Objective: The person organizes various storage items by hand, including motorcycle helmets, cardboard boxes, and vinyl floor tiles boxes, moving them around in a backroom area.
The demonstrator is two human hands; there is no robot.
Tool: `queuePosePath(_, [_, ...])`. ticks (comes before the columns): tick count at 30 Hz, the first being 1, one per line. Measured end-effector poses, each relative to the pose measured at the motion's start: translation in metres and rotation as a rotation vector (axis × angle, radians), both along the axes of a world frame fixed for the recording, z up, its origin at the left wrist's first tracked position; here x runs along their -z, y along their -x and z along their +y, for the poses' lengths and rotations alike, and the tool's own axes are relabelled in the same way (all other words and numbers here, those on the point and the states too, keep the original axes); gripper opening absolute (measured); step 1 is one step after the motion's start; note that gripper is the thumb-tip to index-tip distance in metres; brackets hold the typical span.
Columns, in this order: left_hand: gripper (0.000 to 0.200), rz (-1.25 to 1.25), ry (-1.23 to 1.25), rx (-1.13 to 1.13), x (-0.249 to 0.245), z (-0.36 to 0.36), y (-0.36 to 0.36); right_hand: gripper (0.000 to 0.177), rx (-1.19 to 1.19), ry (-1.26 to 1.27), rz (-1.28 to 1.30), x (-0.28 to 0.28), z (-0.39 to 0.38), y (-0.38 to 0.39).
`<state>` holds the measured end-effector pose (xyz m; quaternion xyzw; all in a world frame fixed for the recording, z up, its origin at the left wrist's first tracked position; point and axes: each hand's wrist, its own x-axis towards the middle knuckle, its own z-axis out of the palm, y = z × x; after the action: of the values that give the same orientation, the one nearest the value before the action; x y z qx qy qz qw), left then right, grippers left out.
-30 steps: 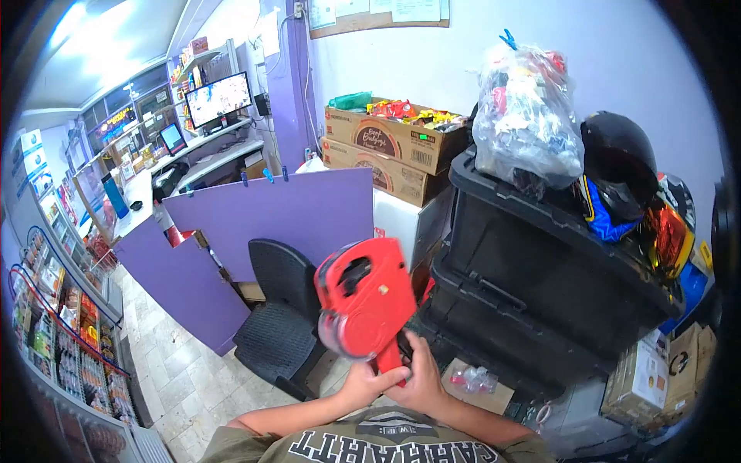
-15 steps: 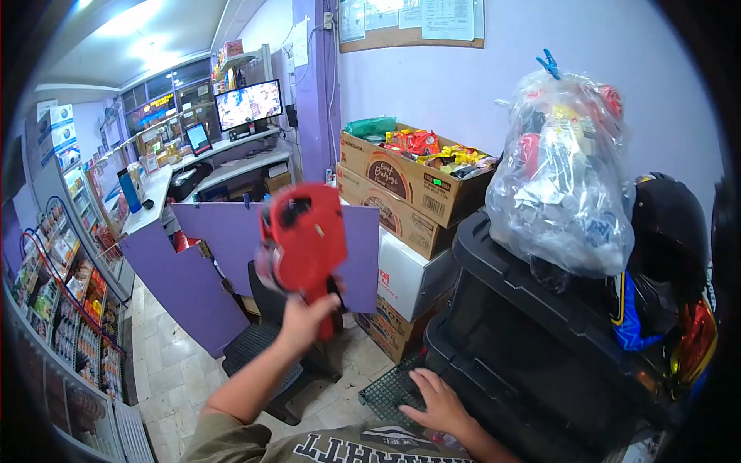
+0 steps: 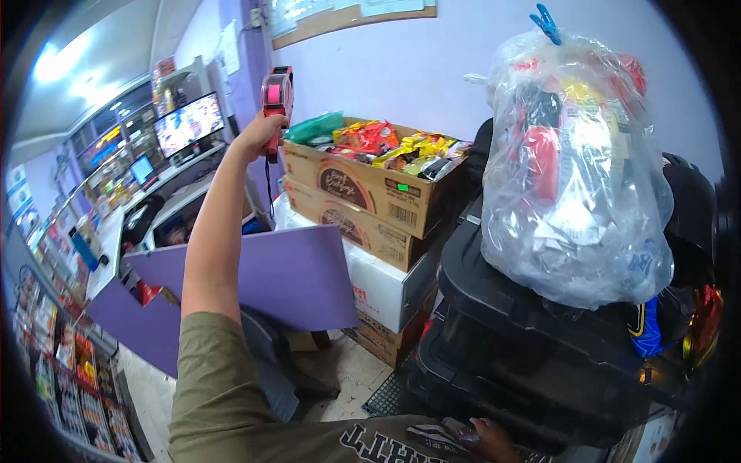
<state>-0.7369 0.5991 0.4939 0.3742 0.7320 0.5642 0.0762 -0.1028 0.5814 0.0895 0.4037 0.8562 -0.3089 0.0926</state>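
Observation:
My left hand (image 3: 259,134) is stretched far forward, its fingers wrapped around the handle of a red price labeling gun (image 3: 275,94). A pink label roll shows in the gun, and a dark strap dangles below it. The gun is upright, just left of an open carton (image 3: 363,181) filled with colourful snack packets (image 3: 370,137) and a green plastic pouch (image 3: 318,127). Low in front of my body is my right hand (image 3: 494,441), beside the printed shirt front and a small shiny clear item (image 3: 468,434). Its fingers are mostly hidden.
More cartons (image 3: 351,231) are stacked under the open one. Black lidded bins (image 3: 509,293) stand at right, bearing a clipped clear plastic bag (image 3: 579,231). A purple panel (image 3: 285,270) and black chair (image 3: 270,363) are in front; a monitor (image 3: 189,123) sits on the counter behind.
My left hand has carried the price labeling gun forward, up and toward the cartons. My right hand has drawn back low against my body. The view has turned right.

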Motion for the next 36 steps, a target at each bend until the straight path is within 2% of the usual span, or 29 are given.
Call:
queuePosePath(2, [0.032,0.014,-0.025,0.131,-0.002,0.036,0.036,0.055,0.067,0.000,-0.005,-0.020,-0.006,0.016])
queuePosePath(4, [0.035,0.102,0.170,0.187,0.001,0.083,0.087,0.053,0.191,0.127,-0.081,-0.036,-0.012,0.033])
queuePosePath(6, [0.029,0.172,0.141,0.184,0.009,0.115,0.102,0.052,0.298,0.086,0.013,-0.051,-0.028,0.049])
queuePosePath(7, [0.026,0.352,0.221,0.120,0.012,0.131,0.113,0.051,0.390,0.043,0.101,-0.054,-0.031,0.056])
queuePosePath(8, [0.023,0.534,0.293,0.056,0.016,0.148,0.125,0.051,0.413,0.038,0.101,-0.035,-0.029,0.055])
queuePosePath(10, [0.022,0.536,0.313,0.096,0.021,0.178,0.149,0.056,0.295,0.061,-0.073,0.033,-0.029,0.039])
queuePosePath(11, [0.026,0.563,0.404,0.033,0.022,0.187,0.151,0.056,0.312,0.063,-0.070,0.039,-0.031,0.043])
queuePosePath(13, [0.031,0.595,0.498,-0.027,0.027,0.196,0.159,0.073,0.283,0.057,0.025,0.050,-0.035,0.050])
queuePosePath(15, [0.035,0.625,0.532,-0.036,0.036,0.205,0.165,0.069,0.342,0.072,0.038,0.061,-0.039,0.051])
queuePosePath(18, [0.040,0.639,0.649,0.027,0.043,0.214,0.154,0.056,0.520,0.093,0.064,0.009,-0.044,0.068])
queuePosePath(20, [0.044,0.633,0.590,0.114,0.039,0.215,0.143,0.052,0.603,0.104,0.078,0.012,-0.052,0.069])
queuePosePath(21, [0.048,0.518,0.517,0.188,0.040,0.219,0.140,0.053,0.579,0.058,0.093,0.023,-0.053,0.065])
queuePosePath(22, [0.048,0.525,0.518,0.199,0.041,0.221,0.136,0.053,0.550,0.012,0.107,0.032,-0.055,0.062])
queuePosePath(24, [0.053,0.319,0.441,0.420,0.035,0.218,0.109,0.054,0.559,-0.031,0.145,0.030,-0.057,0.065])
queuePosePath(29, [0.066,0.215,0.397,0.688,0.031,0.227,0.104,0.055,0.504,-0.023,0.045,0.048,-0.045,0.069])
queuePosePath(32, [0.068,0.301,0.462,0.564,0.020,0.207,0.085,0.055,0.399,-0.005,-0.066,0.073,-0.030,0.067])
queuePosePath(33, [0.072,0.350,0.433,0.541,0.024,0.214,0.100,0.055,0.389,-0.008,-0.068,0.078,-0.029,0.065])
queuePosePath(35, [0.074,0.376,0.426,0.449,0.032,0.222,0.123,0.051,0.264,-0.228,-0.021,0.081,-0.027,0.067])
queuePosePath(36, [0.077,0.409,0.418,0.368,0.031,0.221,0.133,0.051,0.252,-0.233,-0.016,0.076,-0.024,0.069])
